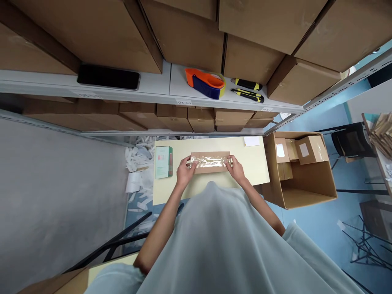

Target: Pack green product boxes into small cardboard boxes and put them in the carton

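Note:
In the head view a brown cardboard piece (211,168), perhaps a small box, lies on the pale yellow table (251,163). Across it runs a shiny strip of clear packing tape (211,161). My left hand (185,170) pinches the strip's left end, just past the cardboard's left edge. At the other end, the fingers of my right hand (235,169) are closed on the tape near the cardboard's right edge. Whether the strip is stuck down along its whole length, I cannot tell. A green and white box (163,162) lies to the left of my left hand.
A white label (251,141) lies on the table's back right. Right of the table stands a large open carton (309,198) with several small boxes. The shelf (159,87) above holds a phone (108,76), a tape dispenser (204,83), two cutters (248,94) and cartons. Paper scraps (137,159) lie left.

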`<state>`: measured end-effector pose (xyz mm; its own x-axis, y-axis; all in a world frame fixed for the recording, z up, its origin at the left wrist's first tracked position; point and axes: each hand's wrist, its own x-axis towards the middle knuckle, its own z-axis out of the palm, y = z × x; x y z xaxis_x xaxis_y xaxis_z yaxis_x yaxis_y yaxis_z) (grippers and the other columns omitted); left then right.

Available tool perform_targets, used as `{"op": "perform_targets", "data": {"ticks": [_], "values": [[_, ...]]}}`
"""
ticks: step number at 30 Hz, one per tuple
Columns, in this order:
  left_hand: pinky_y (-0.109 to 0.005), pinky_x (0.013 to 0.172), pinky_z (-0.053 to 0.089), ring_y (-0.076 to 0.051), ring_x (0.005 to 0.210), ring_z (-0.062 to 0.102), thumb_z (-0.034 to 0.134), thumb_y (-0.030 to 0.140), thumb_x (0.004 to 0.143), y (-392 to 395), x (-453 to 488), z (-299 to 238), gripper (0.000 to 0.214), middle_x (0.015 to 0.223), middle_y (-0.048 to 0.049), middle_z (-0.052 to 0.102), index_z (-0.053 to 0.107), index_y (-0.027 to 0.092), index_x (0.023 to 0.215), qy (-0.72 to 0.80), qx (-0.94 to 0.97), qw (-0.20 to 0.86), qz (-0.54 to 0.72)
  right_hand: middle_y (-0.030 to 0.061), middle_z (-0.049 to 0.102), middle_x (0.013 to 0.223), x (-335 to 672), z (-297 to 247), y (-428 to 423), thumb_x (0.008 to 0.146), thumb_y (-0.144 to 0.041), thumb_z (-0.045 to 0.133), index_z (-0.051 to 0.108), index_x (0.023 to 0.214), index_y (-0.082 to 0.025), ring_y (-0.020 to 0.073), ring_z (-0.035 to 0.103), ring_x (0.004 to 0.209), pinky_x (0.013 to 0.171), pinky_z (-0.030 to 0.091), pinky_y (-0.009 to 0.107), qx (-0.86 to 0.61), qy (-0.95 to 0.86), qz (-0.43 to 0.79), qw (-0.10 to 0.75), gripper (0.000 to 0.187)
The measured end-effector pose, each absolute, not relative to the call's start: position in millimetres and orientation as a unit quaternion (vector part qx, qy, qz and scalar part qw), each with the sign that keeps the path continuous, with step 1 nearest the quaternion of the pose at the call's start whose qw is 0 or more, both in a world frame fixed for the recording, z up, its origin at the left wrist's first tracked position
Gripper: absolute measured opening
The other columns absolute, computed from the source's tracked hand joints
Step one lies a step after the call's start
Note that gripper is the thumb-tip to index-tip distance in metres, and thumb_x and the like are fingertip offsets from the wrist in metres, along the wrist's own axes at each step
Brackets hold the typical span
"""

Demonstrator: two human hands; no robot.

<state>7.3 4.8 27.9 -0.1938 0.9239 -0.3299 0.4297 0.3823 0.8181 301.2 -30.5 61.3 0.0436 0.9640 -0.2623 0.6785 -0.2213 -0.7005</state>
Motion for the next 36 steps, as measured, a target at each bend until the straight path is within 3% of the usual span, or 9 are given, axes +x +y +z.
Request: {"op": "perform_targets", "data": {"ticks": [5,11,14,17,19,23,26,31,36], "values": [[-0.047,0.102,0.066,-0.034,0.115,0.08,0.072,0.057,0.091,-9,8,23,0.058,0.146,-0.0179,0.077,0.072,0.021,0.137,0.714,0.466,0.415,0.318,0.0079,0.079,0.136,295,57,-46,0.11,-0.05,0.052,0.061,0.132,-0.03,0.0264,0.081,0.099,0.095,0.066,0.043,-0.703,-0.589,0.341,0.206,0.031],[-0.055,0.101,0.067,-0.039,0.11,0.083,0.072,0.062,0.08,13,-2,21,0.052,0.133,-0.0156,0.083,0.073,0.027,0.118,0.707,0.456,0.429,0.329,0.0132,0.08,0.129,292,60,-30,0.109,-0.053,0.054,0.068,0.123,-0.036,0.0399,0.085,0.101,0.086,0.071,0.057,-0.672,-0.633,0.299,0.241,0.026],[-0.058,0.109,0.065,-0.043,0.12,0.082,0.076,0.062,0.072,28,-17,26,0.057,0.125,-0.0165,0.084,0.071,0.025,0.115,0.693,0.468,0.444,0.322,0.0128,0.075,0.142,299,72,-15,0.105,-0.062,0.064,0.073,0.11,-0.041,0.0436,0.085,0.111,0.081,0.073,0.06,-0.656,-0.657,0.262,0.264,0.023],[-0.059,0.119,0.059,-0.043,0.136,0.075,0.076,0.063,0.078,58,-24,50,0.058,0.133,-0.018,0.081,0.072,0.024,0.121,0.685,0.512,0.385,0.346,0.0133,0.073,0.148,305,102,24,0.104,-0.064,0.066,0.074,0.115,-0.043,0.0465,0.079,0.13,0.097,0.071,0.068,-0.629,-0.689,0.199,0.301,0.026],[-0.058,0.122,0.057,-0.041,0.141,0.072,0.073,0.061,0.088,91,-17,81,0.055,0.142,-0.0175,0.078,0.073,0.024,0.128,0.658,0.555,0.343,0.376,0.0173,0.074,0.146,303,135,66,0.107,-0.059,0.063,0.074,0.129,-0.037,0.0464,0.074,0.139,0.113,0.064,0.07,-0.596,-0.719,0.152,0.323,0.033],[-0.054,0.123,0.057,-0.037,0.14,0.072,0.068,0.05,0.1,170,24,165,0.049,0.148,-0.0173,0.076,0.073,0.023,0.14,0.575,0.627,0.283,0.444,0.0232,0.074,0.146,279,221,162,0.113,-0.048,0.056,0.065,0.149,-0.018,0.0414,0.069,0.14,0.123,0.054,0.063,-0.548,-0.767,0.064,0.327,0.048],[-0.053,0.125,0.055,-0.035,0.14,0.072,0.067,0.036,0.102,218,60,217,0.042,0.146,-0.0176,0.076,0.074,0.021,0.141,0.528,0.657,0.236,0.483,0.0253,0.072,0.148,248,275,221,0.116,-0.037,0.051,0.061,0.153,-0.013,0.0383,0.067,0.142,0.124,0.052,0.055,-0.553,-0.788,0.023,0.269,0.046],[-0.054,0.123,0.058,-0.036,0.136,0.074,0.062,0.019,0.101,248,90,239,0.04,0.14,-0.0205,0.077,0.075,0.018,0.139,0.537,0.647,0.218,0.496,0.0288,0.074,0.145,208,304,271,0.111,-0.019,0.057,0.064,0.143,-0.008,0.0344,0.071,0.139,0.118,0.053,0.045,-0.637,-0.767,0.052,0.059,0.035],[-0.054,0.121,0.059,-0.036,0.132,0.076,0.066,0.017,0.097,236,85,223,0.039,0.136,-0.0195,0.078,0.077,0.019,0.134,0.55,0.634,0.231,0.492,0.0342,0.077,0.141,195,292,279,0.103,-0.013,0.067,0.065,0.144,-0.001,0.0373,0.075,0.138,0.12,0.053,0.048,-0.645,-0.761,0.066,0.015,0.043]]}}
